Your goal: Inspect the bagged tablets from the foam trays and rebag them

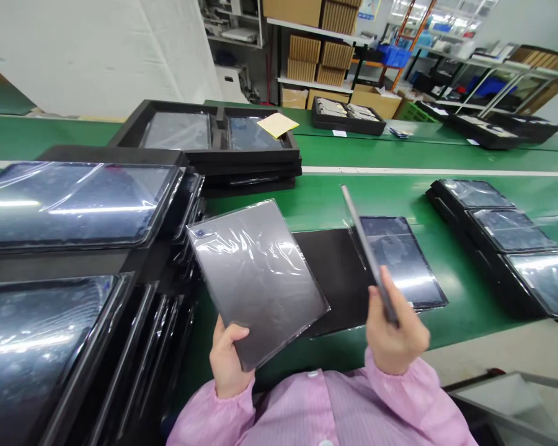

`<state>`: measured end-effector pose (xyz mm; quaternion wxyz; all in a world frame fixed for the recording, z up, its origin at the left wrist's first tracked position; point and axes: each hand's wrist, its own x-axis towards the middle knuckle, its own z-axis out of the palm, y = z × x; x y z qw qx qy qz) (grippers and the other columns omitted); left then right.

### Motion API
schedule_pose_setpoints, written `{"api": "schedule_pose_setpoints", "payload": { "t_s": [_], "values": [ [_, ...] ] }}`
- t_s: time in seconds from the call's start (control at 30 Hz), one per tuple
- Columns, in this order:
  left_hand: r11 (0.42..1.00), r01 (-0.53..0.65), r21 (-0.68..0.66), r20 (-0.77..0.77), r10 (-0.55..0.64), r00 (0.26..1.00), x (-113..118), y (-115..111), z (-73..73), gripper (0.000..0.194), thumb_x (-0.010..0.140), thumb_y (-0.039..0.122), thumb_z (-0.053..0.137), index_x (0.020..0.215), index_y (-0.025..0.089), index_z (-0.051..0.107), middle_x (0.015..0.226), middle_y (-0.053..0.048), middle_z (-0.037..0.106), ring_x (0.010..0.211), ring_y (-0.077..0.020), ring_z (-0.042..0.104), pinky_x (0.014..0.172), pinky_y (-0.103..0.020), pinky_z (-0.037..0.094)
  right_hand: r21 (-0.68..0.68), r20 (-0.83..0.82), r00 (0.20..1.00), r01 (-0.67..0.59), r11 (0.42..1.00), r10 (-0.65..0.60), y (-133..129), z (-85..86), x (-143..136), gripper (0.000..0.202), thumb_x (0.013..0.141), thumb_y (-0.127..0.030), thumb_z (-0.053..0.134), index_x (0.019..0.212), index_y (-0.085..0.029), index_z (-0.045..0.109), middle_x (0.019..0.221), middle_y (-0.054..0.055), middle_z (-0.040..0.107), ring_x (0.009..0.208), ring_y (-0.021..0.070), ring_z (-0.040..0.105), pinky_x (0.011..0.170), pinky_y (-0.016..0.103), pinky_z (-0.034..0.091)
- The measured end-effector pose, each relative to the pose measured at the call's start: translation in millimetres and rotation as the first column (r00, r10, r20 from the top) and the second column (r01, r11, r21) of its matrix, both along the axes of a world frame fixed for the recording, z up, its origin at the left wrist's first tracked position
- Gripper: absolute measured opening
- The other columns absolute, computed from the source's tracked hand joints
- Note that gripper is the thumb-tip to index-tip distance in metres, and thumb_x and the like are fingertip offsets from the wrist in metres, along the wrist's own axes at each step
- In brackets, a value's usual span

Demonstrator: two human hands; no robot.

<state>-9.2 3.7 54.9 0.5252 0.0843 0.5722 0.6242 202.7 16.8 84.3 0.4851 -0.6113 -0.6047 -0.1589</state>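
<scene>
A grey tablet [265, 282] in a clear plastic sleeve is tilted up in my left hand [230, 356], its back with a round camera mark facing me. My thumb lies over its lower edge. Held nearly edge-on, a second thin tablet [363, 238] stands up in my right hand [395, 325], pinched between thumb and fingers at its lower end. Beneath it on the green bench lie a black mat [337, 279] and, to the right, a tablet with a dark screen [402, 260]. Both held tablets are above the bench surface.
Black foam trays with wrapped tablets [74, 204] are stacked high at my left. More foam trays [199, 152] stand at the back, a yellow paper [278, 125] on top. At right sits a tray stack with three tablets [511, 229]. A small-parts tray [348, 118] lies beyond.
</scene>
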Motion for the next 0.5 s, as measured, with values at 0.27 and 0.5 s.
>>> {"api": "schedule_pose_setpoints", "payload": {
  "t_s": [0.27, 0.5],
  "values": [
    [0.990, -0.139, -0.020, 0.015, 0.139, 0.990, -4.3, -5.7, -10.2, 0.026, 0.044, 0.021, 0.054, 0.070, 0.024, 0.060, 0.055, 0.007, 0.058, 0.054, -0.0145, 0.053, 0.055, -0.027, 0.044, -0.281, 0.320, 0.861, -0.311, 0.908, 0.395, -8.8, -44.3, -22.7, 0.074, 0.074, 0.011, 0.038, 0.140, -0.018, 0.058, 0.134, 0.018, 0.065, 0.135, 0.0332, 0.052, 0.105, 0.057, 0.050],
    [0.978, -0.179, -0.107, 0.070, 0.187, 0.980, -12.4, -8.5, -3.1, 0.037, 0.038, 0.020, 0.051, 0.071, 0.023, 0.067, 0.059, 0.005, 0.064, 0.056, -0.0168, 0.057, 0.055, -0.028, 0.047, -0.190, 0.280, 0.921, -0.224, 0.956, 0.271, -3.0, -38.3, -15.1, 0.086, 0.083, 0.007, 0.041, 0.160, -0.026, 0.020, 0.143, 0.013, 0.059, 0.128, 0.0291, 0.060, 0.104, 0.049, 0.053]
  ]
}}
